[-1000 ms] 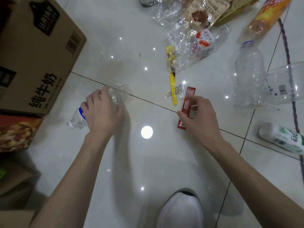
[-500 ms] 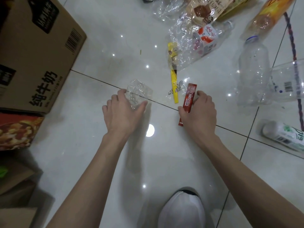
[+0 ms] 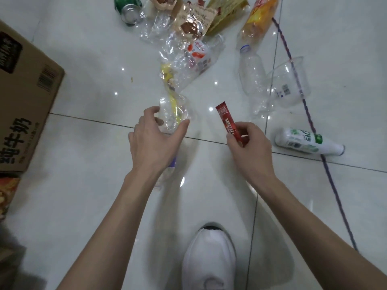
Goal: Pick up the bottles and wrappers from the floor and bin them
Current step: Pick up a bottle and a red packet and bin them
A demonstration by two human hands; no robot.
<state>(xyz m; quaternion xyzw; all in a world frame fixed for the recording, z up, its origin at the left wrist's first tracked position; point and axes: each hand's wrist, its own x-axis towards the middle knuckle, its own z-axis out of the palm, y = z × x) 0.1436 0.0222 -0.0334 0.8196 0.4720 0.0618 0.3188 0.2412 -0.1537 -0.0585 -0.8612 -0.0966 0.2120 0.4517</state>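
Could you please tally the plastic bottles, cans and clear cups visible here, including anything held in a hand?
Plastic bottles: 5
Green can: 1
Clear cup: 1
Total: 7

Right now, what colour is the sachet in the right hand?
Red with white lettering; the sachet is pinched in the right hand, clearest in the head view.
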